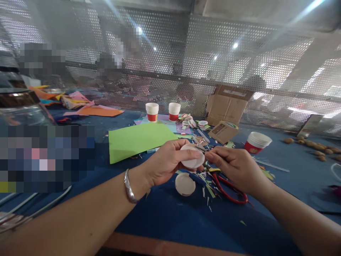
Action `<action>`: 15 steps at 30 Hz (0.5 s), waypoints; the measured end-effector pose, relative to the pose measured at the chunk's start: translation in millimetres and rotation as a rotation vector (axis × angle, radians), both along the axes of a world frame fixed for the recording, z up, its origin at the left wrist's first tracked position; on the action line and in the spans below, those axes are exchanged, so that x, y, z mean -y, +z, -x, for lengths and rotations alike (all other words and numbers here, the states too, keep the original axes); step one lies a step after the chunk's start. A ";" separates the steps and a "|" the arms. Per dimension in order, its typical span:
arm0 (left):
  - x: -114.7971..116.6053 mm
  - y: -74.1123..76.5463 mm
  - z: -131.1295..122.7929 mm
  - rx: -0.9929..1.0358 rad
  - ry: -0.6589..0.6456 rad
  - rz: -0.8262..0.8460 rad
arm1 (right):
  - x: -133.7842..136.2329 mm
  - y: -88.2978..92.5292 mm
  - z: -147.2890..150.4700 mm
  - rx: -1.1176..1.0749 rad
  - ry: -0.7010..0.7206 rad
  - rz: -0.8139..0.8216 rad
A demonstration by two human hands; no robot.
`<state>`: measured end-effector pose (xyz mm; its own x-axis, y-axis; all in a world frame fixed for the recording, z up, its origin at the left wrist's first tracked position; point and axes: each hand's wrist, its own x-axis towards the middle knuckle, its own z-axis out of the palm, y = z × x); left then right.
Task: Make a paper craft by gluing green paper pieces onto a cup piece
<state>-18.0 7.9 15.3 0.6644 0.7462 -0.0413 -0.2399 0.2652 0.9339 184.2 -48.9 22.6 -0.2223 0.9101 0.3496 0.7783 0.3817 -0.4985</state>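
Observation:
My left hand [170,160] grips a round white paper disc [193,161], its thumb flat across the face. It looks like the cut-off bottom of a paper cup. My right hand [231,163] is closed in a pinch at the disc's right edge, on a thin grey metal tool [201,148] whose kind I cannot make out. Just below the hands, a second cup bottom [185,184] with a raised rim lies on the blue table. A tool with red loop handles [231,195] lies under my right hand, its front end partly hidden among paper scraps [209,186].
Green paper [138,140] lies at left centre. Stacked red-and-white paper cups stand behind [152,117] and at right [257,142]. Cut cup pieces [189,121] sit near an open cardboard box [226,108]. A large jar [21,106] stands left; peanut-like brown pods [314,145] lie right.

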 end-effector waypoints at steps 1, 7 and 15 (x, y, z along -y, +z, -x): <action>0.0 -0.3 -0.3 0.000 0.006 -0.014 | -0.1 -0.1 -0.2 -0.002 -0.001 -0.004; 1.4 -0.5 -1.8 -0.027 0.060 -0.085 | -0.2 0.5 0.1 0.006 0.012 -0.016; -0.6 0.3 0.5 -0.047 0.071 -0.116 | -2.2 0.2 -4.2 0.011 -0.003 0.014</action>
<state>-18.5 8.5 15.5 0.6092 0.7928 0.0181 -0.2094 0.1389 0.9679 188.4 -46.8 22.8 -0.2229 0.9155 0.3348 0.7849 0.3723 -0.4953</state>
